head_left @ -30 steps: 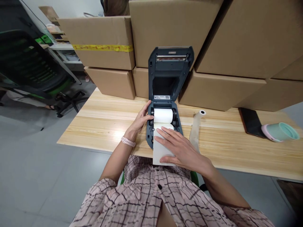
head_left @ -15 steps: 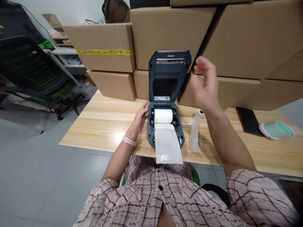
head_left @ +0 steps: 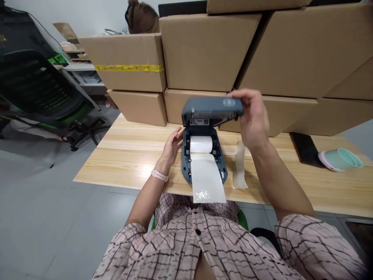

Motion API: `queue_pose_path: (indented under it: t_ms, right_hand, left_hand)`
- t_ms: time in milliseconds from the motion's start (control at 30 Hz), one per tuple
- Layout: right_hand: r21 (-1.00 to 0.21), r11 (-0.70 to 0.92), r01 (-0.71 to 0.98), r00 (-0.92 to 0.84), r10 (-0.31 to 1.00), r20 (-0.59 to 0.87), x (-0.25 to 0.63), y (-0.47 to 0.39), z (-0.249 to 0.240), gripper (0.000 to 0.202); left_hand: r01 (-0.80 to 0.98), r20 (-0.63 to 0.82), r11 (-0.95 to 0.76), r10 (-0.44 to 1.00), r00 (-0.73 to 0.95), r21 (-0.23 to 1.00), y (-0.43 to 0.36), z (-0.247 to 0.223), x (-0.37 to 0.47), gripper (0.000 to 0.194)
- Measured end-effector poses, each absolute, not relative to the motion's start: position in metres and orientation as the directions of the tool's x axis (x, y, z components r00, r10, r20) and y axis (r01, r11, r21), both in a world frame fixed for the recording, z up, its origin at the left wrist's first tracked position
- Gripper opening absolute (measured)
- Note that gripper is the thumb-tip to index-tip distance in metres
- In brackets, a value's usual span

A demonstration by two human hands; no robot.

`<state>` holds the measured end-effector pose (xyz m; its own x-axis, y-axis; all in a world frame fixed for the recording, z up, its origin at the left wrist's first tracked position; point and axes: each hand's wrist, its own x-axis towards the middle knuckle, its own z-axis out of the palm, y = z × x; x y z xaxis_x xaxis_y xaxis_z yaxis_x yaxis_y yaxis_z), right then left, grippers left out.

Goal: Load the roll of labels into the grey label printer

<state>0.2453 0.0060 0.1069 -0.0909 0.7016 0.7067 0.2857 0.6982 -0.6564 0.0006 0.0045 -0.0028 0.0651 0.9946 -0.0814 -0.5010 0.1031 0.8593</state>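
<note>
A dark grey label printer [head_left: 186, 167] stands on the wooden table near its front edge. Inside it sits a white label roll [head_left: 201, 144], and a strip of labels [head_left: 207, 179] runs from the roll out over the front edge. My right hand [head_left: 254, 116] grips the right side of the printer lid [head_left: 211, 107], which is tilted partway down over the base. Against the printer's left side rests my left hand [head_left: 172, 147], fingers stretched out and slightly apart. A loose paper strip [head_left: 239, 167] lies to the right of the printer.
Stacked cardboard boxes [head_left: 210, 54] stand along the table's back edge. On the right are a black phone [head_left: 305, 149] and a mint-green cup [head_left: 340, 159]. Beyond the table at left is an office chair [head_left: 43, 85]. Behind the boxes a person's head [head_left: 143, 17] shows.
My right hand has taken hold of the printer lid and swung it from upright to partway down. My left hand has stayed at the printer's side.
</note>
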Motion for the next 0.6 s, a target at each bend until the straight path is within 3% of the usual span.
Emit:
queue_pose_path:
  t_ms: [133,233,333,400,467,600]
  right_hand:
    - [-0.674,0.688,0.270,-0.198,0.724,0.661,0.243,-0.061,0.073,0.026]
    - [-0.718,0.615,0.325,-0.220,0.788,0.576,0.238,-0.086,0.045,0.021]
    - [-0.850,0.469,0.239,-0.084,0.882,0.463,0.232,-0.092,0.025,0.045]
    - [-0.923,0.355,0.147,-0.047,0.935,0.352,0.229,-0.092,0.018,0.069]
    - [-0.961,0.262,0.085,-0.078,0.964,0.256,0.228,-0.092,0.014,0.084]
    - [-0.984,0.174,0.030,-0.134,0.976,0.169,0.227,-0.094,0.013,0.096]
  left_hand:
    - [-0.501,-0.100,0.102,0.995,0.031,0.860,0.008,-0.004,-0.001,0.046]
    - [-0.377,-0.023,0.035,0.999,0.035,0.926,-0.005,0.009,-0.004,0.057]
    - [-0.156,0.141,-0.130,0.988,0.062,0.979,-0.036,0.027,-0.005,0.074]
    - [-0.062,0.155,-0.149,0.982,0.106,0.987,-0.060,0.035,-0.004,0.088]
    - [-0.010,0.110,-0.110,0.990,0.092,0.994,-0.079,0.035,0.000,0.100]
    - [-0.113,-0.063,0.079,0.988,0.138,0.990,-0.094,0.021,0.010,0.110]
